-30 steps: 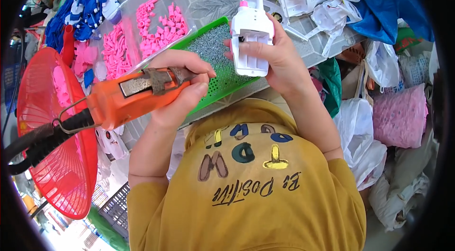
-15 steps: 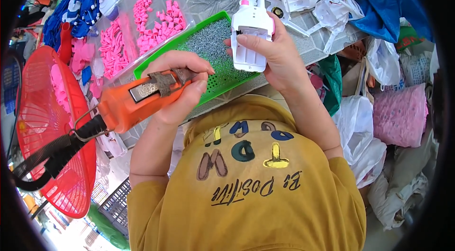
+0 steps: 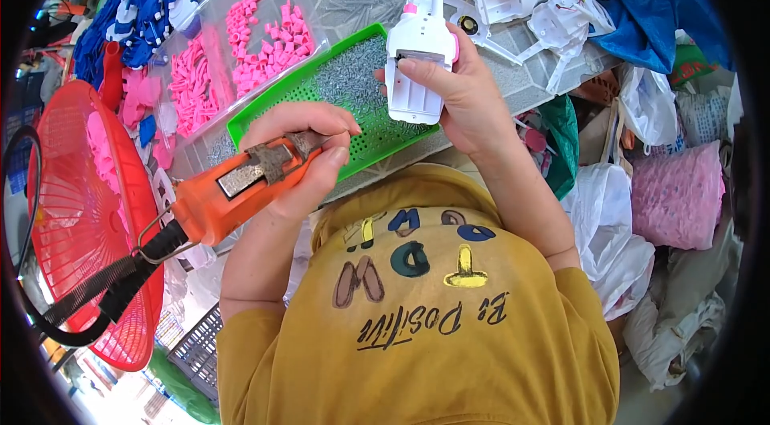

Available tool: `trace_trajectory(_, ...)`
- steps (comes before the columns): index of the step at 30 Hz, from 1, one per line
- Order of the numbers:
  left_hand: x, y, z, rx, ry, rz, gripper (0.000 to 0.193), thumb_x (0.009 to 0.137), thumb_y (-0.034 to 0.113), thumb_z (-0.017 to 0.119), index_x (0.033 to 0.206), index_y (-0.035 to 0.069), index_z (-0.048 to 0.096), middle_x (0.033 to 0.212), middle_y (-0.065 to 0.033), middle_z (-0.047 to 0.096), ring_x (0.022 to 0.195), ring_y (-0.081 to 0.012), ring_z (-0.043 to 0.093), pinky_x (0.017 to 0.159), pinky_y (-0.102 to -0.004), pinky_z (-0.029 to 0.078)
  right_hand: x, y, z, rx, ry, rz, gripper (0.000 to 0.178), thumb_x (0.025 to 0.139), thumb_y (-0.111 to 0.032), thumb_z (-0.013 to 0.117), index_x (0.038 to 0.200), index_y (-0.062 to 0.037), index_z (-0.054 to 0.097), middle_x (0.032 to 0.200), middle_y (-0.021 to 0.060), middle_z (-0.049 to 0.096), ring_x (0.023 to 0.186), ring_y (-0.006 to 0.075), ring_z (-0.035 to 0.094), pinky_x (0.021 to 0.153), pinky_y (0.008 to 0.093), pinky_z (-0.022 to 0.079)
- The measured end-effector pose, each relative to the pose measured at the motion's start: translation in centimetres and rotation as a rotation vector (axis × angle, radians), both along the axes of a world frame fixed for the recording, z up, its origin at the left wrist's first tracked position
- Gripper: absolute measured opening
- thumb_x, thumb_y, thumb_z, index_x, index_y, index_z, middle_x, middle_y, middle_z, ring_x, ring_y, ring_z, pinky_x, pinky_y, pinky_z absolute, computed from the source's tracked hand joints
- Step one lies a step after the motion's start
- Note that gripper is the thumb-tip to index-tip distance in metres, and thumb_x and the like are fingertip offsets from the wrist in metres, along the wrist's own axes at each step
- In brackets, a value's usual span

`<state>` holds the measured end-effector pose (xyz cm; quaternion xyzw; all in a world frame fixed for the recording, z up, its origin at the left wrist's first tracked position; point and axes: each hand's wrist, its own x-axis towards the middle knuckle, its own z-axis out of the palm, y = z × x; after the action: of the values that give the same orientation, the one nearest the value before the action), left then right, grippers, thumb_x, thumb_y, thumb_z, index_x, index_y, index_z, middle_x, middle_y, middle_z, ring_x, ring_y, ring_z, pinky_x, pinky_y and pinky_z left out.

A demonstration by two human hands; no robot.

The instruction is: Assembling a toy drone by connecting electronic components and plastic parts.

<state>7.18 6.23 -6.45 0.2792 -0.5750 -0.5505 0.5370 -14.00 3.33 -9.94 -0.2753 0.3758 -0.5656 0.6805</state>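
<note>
Left hand (image 3: pixel 309 148), fingers wrapped around an orange electric screwdriver (image 3: pixel 241 188) (cable trailing left). Right hand (image 3: pixel 461 96) grips a white plastic toy housing (image 3: pixel 417 64) above the green screw tray (image 3: pixel 265 108).

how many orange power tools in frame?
1. The orange electric screwdriver is gripped in the left hand, low over the near edge of the green tray. The right hand holds a white plastic casing. More could be hidden under the clutter.
</note>
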Motion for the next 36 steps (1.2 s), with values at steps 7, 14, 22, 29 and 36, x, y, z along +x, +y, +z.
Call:
trace_trajectory(7, -0.6, 1.2, 3.7, -0.019, 0.031, 0.055, 0.019, 0.081, 0.003, 0.07, 0.095, 0.006, 0.058, 0.075, -0.0059, 0.059, 0.068, -0.0194, 0.058, 0.08, -0.0431, 0.051, 0.1, -0.1, -0.3, 0.004, 0.007, -0.009, 0.058, 0.087, 0.0, 0.069, 0.136, -0.0018, 0.038, 0.11, 0.0153, 0.064, 0.094, 0.0307, 0.071, 0.078, 0.0413, 0.061)
trace_trajectory(14, -1.2, -0.4, 6.4, -0.318, 0.083, -0.072, 0.024, 0.086, 0.011, 0.066, 0.106, 0.006, 0.054, 0.07, -0.0043, 0.053, 0.063, -0.0175, 0.054, 0.073, -0.0383, 0.041, 0.6, 0.0, -0.1, -0.046, 0.068, -0.032, 0.06, 0.085, -0.001, 0.072, 0.135, -0.001, 0.039, 0.11, 0.0126, 0.064, 0.092, 0.0243, 0.071, 0.078, 0.0359, 0.059)
trace_trajectory(22, -4.0, -1.9, 5.3, -0.243, 0.109, -0.028, 0.028, 0.08, 0.005, 0.064, 0.107, 0.005, 0.057, 0.068, -0.0045, 0.054, 0.062, -0.0186, 0.054, 0.074, -0.0404, 0.045, 0.8, 0.3, 1.1, -0.009, 0.093, -0.044, 0.058, 0.082, -0.001, 0.075, 0.131, -0.0019, 0.043, 0.108, 0.008, 0.062, 0.097, 0.0157, 0.062, 0.082, 0.0308, 0.052)
trace_trajectory(29, -3.9, -2.3, 4.5, -0.165, 0.073, -0.03, 0.025, 0.08, 0.0, 0.061, 0.104, 0.004, 0.055, 0.073, -0.0057, 0.056, 0.07, -0.0191, 0.057, 0.081, -0.0415, 0.049, 0.8, 0.3, 1.0, -0.03, 0.14, -0.065, 0.063, 0.081, -0.002, 0.076, 0.134, -0.0009, 0.041, 0.107, 0.0083, 0.062, 0.096, 0.0153, 0.062, 0.082, 0.0302, 0.052)
trace_trajectory(36, -3.7, -4.1, 3.5, -0.195, 0.171, -0.203, 0.018, 0.084, 0.002, 0.064, 0.097, 0.005, 0.053, 0.074, -0.007, 0.059, 0.066, -0.0165, 0.056, 0.08, -0.0417, 0.054, 0.9, 0.6, 1.1, -0.03, 0.095, -0.05, 0.068, 0.08, 0.001, 0.075, 0.138, -0.0003, 0.038, 0.108, 0.0089, 0.062, 0.096, 0.0157, 0.063, 0.081, 0.0299, 0.054)
